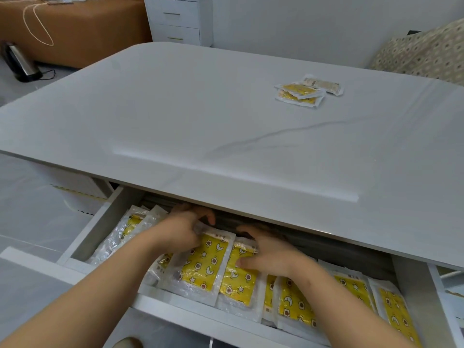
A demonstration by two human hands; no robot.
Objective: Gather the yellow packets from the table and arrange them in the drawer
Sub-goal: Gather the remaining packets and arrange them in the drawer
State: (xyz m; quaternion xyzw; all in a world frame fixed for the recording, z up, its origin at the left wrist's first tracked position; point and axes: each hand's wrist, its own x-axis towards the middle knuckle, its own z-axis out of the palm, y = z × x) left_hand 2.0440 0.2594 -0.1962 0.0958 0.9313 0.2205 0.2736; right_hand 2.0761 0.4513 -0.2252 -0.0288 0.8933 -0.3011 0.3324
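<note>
The open white drawer (100, 229) under the table holds several yellow packets with star and moon prints in clear wrappers. My left hand (183, 227) pinches the top edge of one yellow packet (203, 267) lying in the middle of the drawer. My right hand (266, 252) presses with flat fingers on the neighbouring packet (238, 285). More packets (356, 287) lie to the right and others (125, 229) lean at the left. A small pile of yellow packets (300, 92) lies on the grey table (200, 109) at the far right.
A pale packet (324, 84) lies beside the pile on the table. A white drawer cabinet (178, 18) and a brown bench (75, 28) stand behind. A patterned cushion (426, 51) is at the far right. A dark kettle (20, 61) sits on the floor at left.
</note>
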